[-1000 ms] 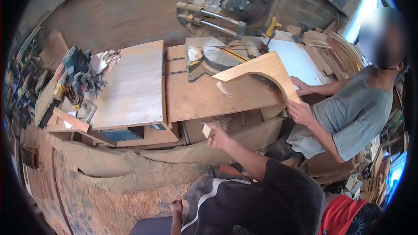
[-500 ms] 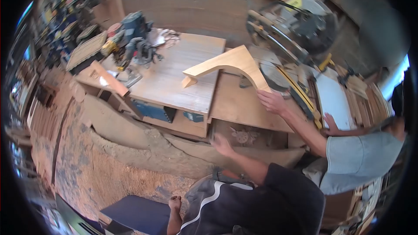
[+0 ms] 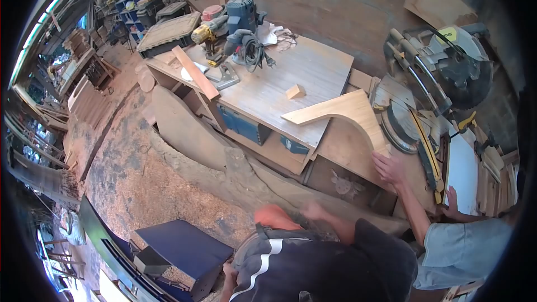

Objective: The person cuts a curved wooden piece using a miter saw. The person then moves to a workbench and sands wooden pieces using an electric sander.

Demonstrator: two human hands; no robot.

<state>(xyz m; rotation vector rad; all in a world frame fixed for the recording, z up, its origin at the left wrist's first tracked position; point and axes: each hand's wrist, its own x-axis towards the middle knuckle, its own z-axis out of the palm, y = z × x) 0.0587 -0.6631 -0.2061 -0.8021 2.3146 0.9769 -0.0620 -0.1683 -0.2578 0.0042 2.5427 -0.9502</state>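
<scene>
Counter (image 3: 313,67): carries the small wooden block (image 3: 295,91). Miter saw (image 3: 442,67): right of the block. Curved wooden piece (image 3: 349,109): near the block, lower end gripped by a co-worker's hand (image 3: 390,169). Right hand (image 3: 316,211): in front of the counter, blurred; grip cannot be told. Left hand (image 3: 230,273): near the dark blue panel (image 3: 182,246), partly hidden; grip cannot be told.

The right hand (image 3: 316,211) blurs, its fingers indistinct, while the left hand (image 3: 229,274) shows too little to reveal its grip. A co-worker's hand (image 3: 390,169) covers the lower end of a curved wooden bracket (image 3: 352,107); blue cases (image 3: 240,125) sit partly hidden beneath the tabletop's (image 3: 316,72) near edge.
</scene>
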